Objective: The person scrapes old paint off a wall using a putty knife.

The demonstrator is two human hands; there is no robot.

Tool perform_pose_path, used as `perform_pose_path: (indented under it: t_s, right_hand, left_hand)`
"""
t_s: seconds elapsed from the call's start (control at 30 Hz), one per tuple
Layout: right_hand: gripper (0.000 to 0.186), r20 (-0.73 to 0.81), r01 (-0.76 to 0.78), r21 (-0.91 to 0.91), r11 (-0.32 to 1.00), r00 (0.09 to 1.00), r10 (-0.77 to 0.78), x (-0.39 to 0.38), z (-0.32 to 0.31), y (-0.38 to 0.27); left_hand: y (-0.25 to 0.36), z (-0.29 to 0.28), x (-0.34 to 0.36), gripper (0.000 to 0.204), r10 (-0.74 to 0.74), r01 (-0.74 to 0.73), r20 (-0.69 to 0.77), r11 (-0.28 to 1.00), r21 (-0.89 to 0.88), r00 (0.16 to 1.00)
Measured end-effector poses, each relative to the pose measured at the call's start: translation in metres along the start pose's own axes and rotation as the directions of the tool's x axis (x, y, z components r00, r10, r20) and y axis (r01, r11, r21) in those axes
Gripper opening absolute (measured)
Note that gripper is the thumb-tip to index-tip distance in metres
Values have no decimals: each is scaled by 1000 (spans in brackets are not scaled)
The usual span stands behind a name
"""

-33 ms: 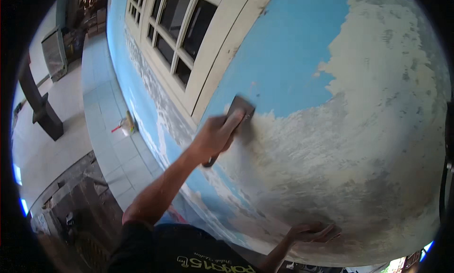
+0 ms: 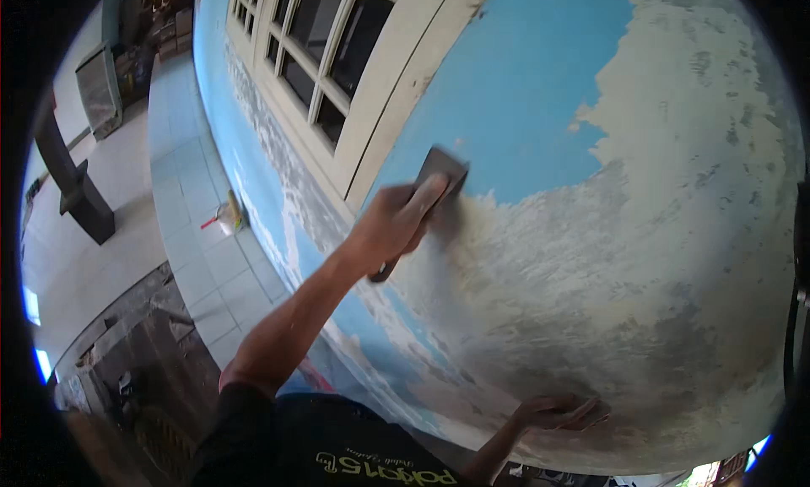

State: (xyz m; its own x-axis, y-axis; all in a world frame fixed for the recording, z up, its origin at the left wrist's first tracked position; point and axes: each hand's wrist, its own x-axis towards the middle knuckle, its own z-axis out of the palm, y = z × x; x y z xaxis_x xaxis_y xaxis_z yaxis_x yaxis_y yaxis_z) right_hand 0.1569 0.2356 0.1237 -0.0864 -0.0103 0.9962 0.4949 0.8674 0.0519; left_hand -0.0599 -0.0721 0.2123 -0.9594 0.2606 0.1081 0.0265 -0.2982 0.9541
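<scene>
With left hand (image 2: 395, 224), clasping flat block (image 2: 447, 164) near window frame (image 2: 388, 96); with right hand (image 2: 557, 413) unclenched by wall (image 2: 675, 99) edge. Likely light, stiff; grip midway.

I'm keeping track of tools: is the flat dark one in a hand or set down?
In a hand: the left hand grips the flat dark tool, thumb lying on it, both ends showing past the grip.

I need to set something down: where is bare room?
The bluish tiles are bare beyond and nearer than the small items beside the wall; so is the pale floor between tiles and dark post. Lower left is crowded with dark clutter.
</scene>
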Motion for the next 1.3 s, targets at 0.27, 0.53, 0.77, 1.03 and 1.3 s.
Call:
perform_pose_path:
  t_s: [0.27, 0.53, 0.77, 1.03, 1.3]
  right_hand:
    - [42, -2, 39, 21, 999, 999, -39, -2, 13, 3]
    - [42, -44, 78, 34, 996, 996, -77, 0, 10, 10]
    - [41, -22, 44, 16, 999, 999, -43, -7, 8, 10]
    - [39, -58, 57, 53, 997, 997, -54, 1, 7, 0]
    - [39, -60, 39, 31, 999, 997, -37, -5, 10, 8]
  left_hand:
    - [-38, -4, 1, 55, -1, 2, -7, 998, 61, 1000]
    - [-41, 8, -1, 52, -73, 69, -97, 997, -44, 993]
    - [-43, 3, -13, 52, -197, 194, -22, 976, -95, 980]
    - [-37, 7, -15, 53, -157, 155, -84, 987, -33, 984]
    - [-46, 4, -12, 51, -177, 172, -92, 983, -61, 980]
